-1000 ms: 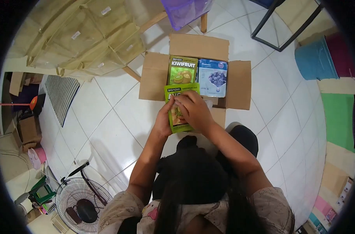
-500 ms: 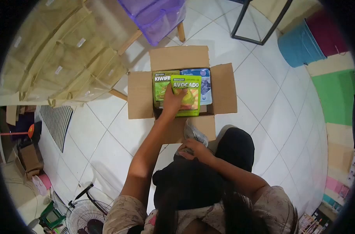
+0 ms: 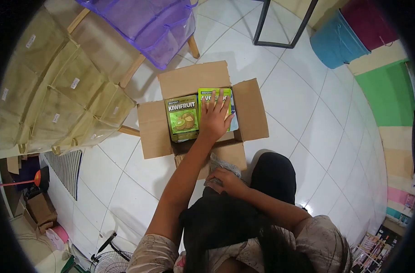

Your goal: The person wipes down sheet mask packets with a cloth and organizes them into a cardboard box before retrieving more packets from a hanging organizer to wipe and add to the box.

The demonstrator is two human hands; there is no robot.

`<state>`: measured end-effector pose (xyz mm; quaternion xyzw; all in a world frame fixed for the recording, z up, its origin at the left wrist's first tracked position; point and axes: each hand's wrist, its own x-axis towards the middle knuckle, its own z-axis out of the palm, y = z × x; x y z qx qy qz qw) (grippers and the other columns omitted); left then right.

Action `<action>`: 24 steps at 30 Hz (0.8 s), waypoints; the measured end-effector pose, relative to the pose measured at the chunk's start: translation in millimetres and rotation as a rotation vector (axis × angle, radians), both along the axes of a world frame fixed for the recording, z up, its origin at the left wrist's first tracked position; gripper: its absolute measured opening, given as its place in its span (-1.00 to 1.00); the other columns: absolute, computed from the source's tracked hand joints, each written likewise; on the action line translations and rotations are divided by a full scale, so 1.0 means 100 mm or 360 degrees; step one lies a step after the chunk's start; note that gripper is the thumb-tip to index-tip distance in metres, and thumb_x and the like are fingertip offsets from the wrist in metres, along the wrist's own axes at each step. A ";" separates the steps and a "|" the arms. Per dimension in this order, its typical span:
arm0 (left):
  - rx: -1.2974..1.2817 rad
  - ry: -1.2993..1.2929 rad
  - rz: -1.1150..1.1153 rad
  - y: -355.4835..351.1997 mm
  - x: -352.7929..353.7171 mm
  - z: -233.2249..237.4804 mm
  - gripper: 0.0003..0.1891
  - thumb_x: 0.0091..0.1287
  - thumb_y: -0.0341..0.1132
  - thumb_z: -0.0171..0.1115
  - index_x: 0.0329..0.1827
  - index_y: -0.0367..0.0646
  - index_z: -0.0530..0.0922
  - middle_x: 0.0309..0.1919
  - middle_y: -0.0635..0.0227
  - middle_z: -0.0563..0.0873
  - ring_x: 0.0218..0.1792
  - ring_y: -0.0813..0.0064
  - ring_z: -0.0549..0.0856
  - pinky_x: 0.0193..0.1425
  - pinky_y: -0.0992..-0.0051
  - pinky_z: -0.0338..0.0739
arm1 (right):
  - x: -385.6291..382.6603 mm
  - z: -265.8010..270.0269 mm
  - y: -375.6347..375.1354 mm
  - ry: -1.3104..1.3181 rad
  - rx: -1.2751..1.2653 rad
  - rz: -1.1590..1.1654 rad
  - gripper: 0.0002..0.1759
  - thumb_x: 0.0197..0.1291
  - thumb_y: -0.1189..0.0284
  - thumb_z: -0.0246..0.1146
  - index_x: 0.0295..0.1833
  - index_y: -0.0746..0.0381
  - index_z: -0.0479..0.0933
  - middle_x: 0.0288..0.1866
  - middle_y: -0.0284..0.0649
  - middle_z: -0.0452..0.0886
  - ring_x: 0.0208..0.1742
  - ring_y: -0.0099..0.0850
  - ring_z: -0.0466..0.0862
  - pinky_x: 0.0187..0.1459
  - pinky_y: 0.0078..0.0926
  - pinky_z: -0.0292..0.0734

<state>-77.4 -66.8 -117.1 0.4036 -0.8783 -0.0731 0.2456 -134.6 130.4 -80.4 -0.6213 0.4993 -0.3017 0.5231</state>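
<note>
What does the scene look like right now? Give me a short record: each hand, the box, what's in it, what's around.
Left hand: laid open, fingers spread, on the avocado packet
Right hand: closed on a crumpled grey wrapper
Box: cardboard, flaps open, on the tiled floor
Box, left side in view: kiwifruit packet, face up
Box, right side in view: avocado packet over a mostly hidden blue packet
Around: purple pocket organizer, blue bucket, fan

Kiwifruit pack (image 3: 184,119) left of avocado pack (image 3: 204,94) in carton (image 3: 250,110), left hand (image 3: 215,119) on avocado pack, buckets (image 3: 336,42) behind at right
</note>
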 end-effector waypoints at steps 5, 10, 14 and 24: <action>-0.0005 -0.0187 0.0179 0.03 -0.18 -0.14 -0.34 0.36 0.05 0.12 0.48 -0.04 0.33 0.54 0.17 0.18 0.55 0.00 0.08 0.45 -0.35 -0.07 | -0.03 -0.07 -0.03 0.0016 0.0043 0.0106 -0.80 0.19 0.41 0.36 -0.10 0.24 0.60 -0.13 -0.12 0.61 0.00 -0.13 0.61 0.08 -0.25 0.51; 0.0024 -0.0225 0.0232 0.03 -0.23 -0.17 -0.34 0.36 0.05 0.12 0.47 -0.03 0.34 0.56 0.21 0.16 0.56 -0.01 0.05 0.35 -0.52 -0.10 | -0.06 -0.05 -0.05 0.0103 0.0043 0.0076 -0.79 0.21 0.36 0.35 -0.11 0.23 0.61 -0.14 -0.13 0.65 -0.03 -0.13 0.62 0.05 -0.24 0.51; 0.0095 -0.0181 0.0189 0.02 -0.19 -0.17 -0.35 0.38 0.05 0.09 0.48 -0.03 0.32 0.56 0.21 0.15 0.56 -0.02 0.04 0.37 -0.49 -0.11 | -0.13 0.16 -0.19 0.0430 -0.0073 -0.0067 -0.70 0.24 0.21 0.32 -0.10 0.22 0.65 -0.35 -0.09 0.67 -0.26 -0.13 0.69 -0.17 -0.22 0.58; 0.0287 0.0468 0.0143 0.05 0.51 0.30 -0.36 0.31 -0.27 0.24 0.45 -0.20 0.31 0.52 -0.14 0.12 0.55 -0.12 0.05 0.53 -0.21 -0.14 | -0.71 0.52 -1.05 0.1703 0.0065 -0.0850 -0.27 0.13 -0.07 0.33 0.14 0.33 0.39 -0.37 0.03 0.67 -0.22 -0.04 0.73 -0.21 -0.14 0.64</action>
